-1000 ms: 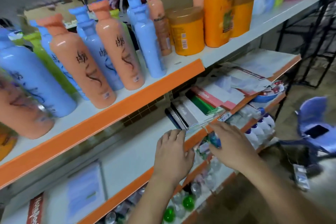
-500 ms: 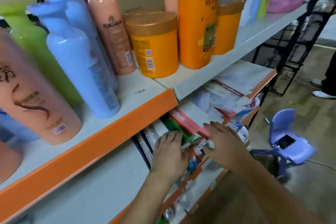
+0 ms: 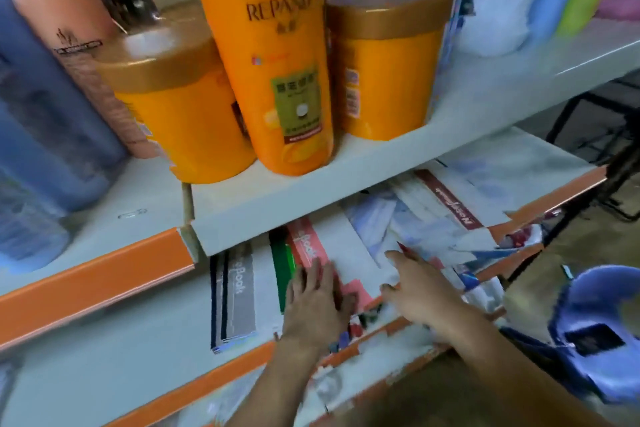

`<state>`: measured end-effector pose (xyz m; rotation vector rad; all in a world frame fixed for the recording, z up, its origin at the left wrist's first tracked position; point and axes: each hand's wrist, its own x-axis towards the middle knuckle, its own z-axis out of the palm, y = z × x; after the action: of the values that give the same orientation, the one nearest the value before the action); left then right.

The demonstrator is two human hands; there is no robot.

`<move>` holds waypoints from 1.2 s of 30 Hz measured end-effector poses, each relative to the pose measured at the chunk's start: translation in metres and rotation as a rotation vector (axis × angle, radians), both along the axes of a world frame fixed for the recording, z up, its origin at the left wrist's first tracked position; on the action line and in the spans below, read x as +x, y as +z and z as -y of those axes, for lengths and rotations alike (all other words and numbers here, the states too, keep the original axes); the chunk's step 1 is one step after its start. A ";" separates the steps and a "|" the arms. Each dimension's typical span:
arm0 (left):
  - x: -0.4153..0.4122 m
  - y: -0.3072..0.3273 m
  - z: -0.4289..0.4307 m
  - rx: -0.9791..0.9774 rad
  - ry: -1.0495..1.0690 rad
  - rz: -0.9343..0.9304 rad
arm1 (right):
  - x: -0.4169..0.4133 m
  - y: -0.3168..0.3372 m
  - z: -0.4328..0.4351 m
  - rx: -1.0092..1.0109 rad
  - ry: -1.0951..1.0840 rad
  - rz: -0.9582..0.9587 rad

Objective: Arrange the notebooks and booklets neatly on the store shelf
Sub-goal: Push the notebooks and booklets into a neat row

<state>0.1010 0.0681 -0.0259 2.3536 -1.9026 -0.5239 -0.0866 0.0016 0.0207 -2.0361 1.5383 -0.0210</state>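
Bright overhead light, glossy glare, motion blur, warped edges.

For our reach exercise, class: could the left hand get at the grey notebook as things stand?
Probably yes: the left hand rests on the pink notebook; the grey notebook lies uncovered nearby.

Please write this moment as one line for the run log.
stage: arranging | left hand: flat on pink notebook | right hand: open beside loose booklets
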 end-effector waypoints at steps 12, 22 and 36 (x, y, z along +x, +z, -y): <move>-0.045 0.003 -0.007 -0.019 0.280 0.101 | -0.014 -0.038 0.046 0.084 0.168 0.059; -0.038 0.007 -0.012 -0.216 0.729 -0.398 | -0.013 -0.044 0.053 0.125 0.094 0.209; -0.035 0.024 0.021 -0.198 0.712 -0.356 | 0.009 -0.036 0.047 0.138 0.183 0.179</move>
<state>0.0660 0.0476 -0.0018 2.3787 -0.8426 -0.5847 -0.0776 -0.0450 -0.0153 -1.9986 1.2084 -0.0246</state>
